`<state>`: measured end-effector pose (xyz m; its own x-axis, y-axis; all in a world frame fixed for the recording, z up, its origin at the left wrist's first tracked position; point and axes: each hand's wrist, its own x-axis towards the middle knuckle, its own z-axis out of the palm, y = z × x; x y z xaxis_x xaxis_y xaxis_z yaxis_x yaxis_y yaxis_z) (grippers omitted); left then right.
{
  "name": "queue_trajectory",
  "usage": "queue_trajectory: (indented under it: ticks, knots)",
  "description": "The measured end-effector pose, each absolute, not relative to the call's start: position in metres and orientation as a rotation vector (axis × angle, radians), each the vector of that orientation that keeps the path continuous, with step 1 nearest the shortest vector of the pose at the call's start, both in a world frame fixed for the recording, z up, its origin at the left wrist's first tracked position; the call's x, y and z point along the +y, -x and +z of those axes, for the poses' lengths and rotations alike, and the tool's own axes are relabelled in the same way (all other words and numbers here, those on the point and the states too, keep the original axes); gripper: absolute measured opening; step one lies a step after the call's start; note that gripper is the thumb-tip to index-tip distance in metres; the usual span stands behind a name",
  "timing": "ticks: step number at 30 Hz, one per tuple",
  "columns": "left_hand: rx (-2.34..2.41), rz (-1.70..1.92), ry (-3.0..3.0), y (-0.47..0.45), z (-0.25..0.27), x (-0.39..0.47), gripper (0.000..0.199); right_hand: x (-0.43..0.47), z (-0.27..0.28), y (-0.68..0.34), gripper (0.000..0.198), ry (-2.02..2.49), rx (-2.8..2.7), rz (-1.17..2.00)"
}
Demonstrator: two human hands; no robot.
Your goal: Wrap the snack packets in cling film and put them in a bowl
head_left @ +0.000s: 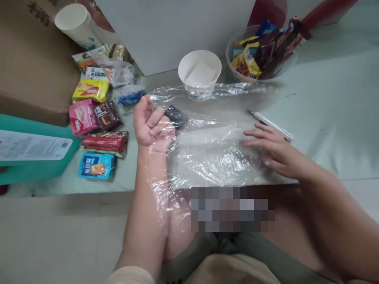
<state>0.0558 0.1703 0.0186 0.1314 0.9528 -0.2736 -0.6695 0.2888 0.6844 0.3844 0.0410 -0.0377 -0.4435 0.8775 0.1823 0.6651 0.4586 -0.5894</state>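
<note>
A crinkled sheet of transparent plastic film (213,157) spreads between my two hands over the pale green tabletop. My left hand (154,124) is closed on the film's left edge, palm up, and part of the film drapes over my left forearm. My right hand (272,148) has its fingers stretched apart at the film's right side; whether it touches the film I cannot tell. Just beyond those fingers lies a white pen-like tool (272,124) with a dark tip. A small dark object (177,116) shows beside my left hand, partly behind the film.
A white paper bowl (199,73) stands behind the film. To its right is a transparent tub (229,55) of packaged snacks. Several snack packets (96,165) line the left side, near a paper cup (75,25), a cardboard box (32,71) and a green container (53,169).
</note>
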Motion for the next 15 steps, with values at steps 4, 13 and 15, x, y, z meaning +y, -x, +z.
queue_trajectory:
  ticks: [4, 13, 15]
  knots:
    - [0.843, 1.208, -0.362, -0.057, 0.024, 0.175, 0.050, 0.044, -0.044, -0.374, 0.023, 1.228, -2.334, 0.408]
    - [1.148, 1.324, -0.864, -0.060, -0.015, 0.188, 0.035, 0.044, -0.018, -0.359, 0.010, 1.275, -1.894, 0.082]
    - [1.211, 1.526, -0.969, -0.061, -0.023, 0.191, 0.055, 0.042, -0.017, -0.357, 0.012, 1.224, -1.843, 0.081]
